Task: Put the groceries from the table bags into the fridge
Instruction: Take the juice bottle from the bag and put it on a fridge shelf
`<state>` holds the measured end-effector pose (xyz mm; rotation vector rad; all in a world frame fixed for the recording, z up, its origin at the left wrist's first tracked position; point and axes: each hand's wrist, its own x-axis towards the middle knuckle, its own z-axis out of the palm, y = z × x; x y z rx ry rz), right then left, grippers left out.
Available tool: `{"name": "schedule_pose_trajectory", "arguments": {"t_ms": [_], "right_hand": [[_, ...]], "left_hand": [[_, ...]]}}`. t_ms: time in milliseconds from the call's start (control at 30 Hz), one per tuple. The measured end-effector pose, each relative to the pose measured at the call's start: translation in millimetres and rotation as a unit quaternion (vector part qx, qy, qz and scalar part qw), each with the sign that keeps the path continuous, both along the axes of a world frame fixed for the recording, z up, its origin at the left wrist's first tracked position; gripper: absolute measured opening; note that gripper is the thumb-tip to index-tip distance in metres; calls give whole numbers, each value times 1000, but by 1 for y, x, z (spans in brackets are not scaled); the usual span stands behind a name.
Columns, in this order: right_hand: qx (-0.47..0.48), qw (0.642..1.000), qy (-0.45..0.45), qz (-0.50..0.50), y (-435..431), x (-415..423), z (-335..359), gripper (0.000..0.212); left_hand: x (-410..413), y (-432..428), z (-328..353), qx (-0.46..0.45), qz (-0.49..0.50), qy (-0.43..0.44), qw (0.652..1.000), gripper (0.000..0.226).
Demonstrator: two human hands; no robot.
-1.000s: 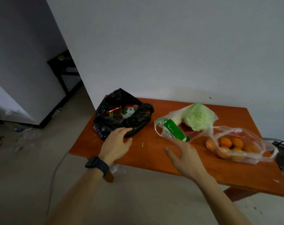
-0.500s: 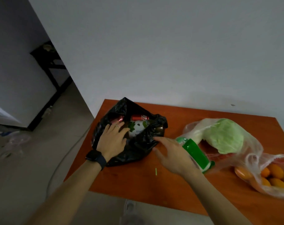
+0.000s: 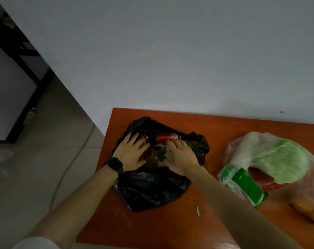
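- Both hands are down in the mouth of the black bag, fingers spread and laid flat on the stuff inside. The left hand is at 9 o'clock of the opening and the right hand at 3. Neither is gripping anything, far as I can see.
- The groceries are all in bags on the worktop. A red can lies at 12 o'clock in the bag and a jar sits between the hands.
- That can is on its side, so a clumsy nudge probably rolls it deeper under the plastic.
- The bag sits near the worktop's 9 o'clock edge. Tug the floppy plastic that way and the whole lot could slide off, jar included.
- Loose plastic folding over the jar could spoil the grip.
- At 3 o'clock, a green bottle pokes out of the clear bag. A swinging right elbow might knock it.
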<state>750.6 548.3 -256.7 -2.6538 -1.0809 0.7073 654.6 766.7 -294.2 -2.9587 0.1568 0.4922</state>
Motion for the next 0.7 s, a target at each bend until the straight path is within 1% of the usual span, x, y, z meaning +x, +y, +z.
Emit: {"name": "schedule_pose_trajectory", "arguments": {"t_ms": [67, 133, 233, 300, 400, 533, 700], "right_hand": [[-48, 998, -14, 35, 20, 9, -9, 82], [-100, 993, -13, 65, 33, 14, -19, 87], [-187, 979, 6, 80, 50, 16, -34, 96], [-229, 970, -13, 83, 55, 10, -42, 106], [-236, 968, -42, 71, 58, 1, -51, 114], [-229, 969, -46, 74, 60, 1, -54, 111], [-193, 977, -42, 84, 55, 7, -49, 103]], "left_hand": [[4, 14, -11, -5, 1, 20, 1000, 95], [6, 20, -17, -3, 4, 51, 999, 106], [7, 33, -27, -28, 13, 58, 998, 115], [5, 42, -33, -52, 20, 49, 997, 120], [-1, 49, -39, -81, 26, 41, 996, 125], [-3, 51, -45, -97, 25, 38, 994, 127], [-4, 54, -39, -132, 26, 31, 990, 114]]}}
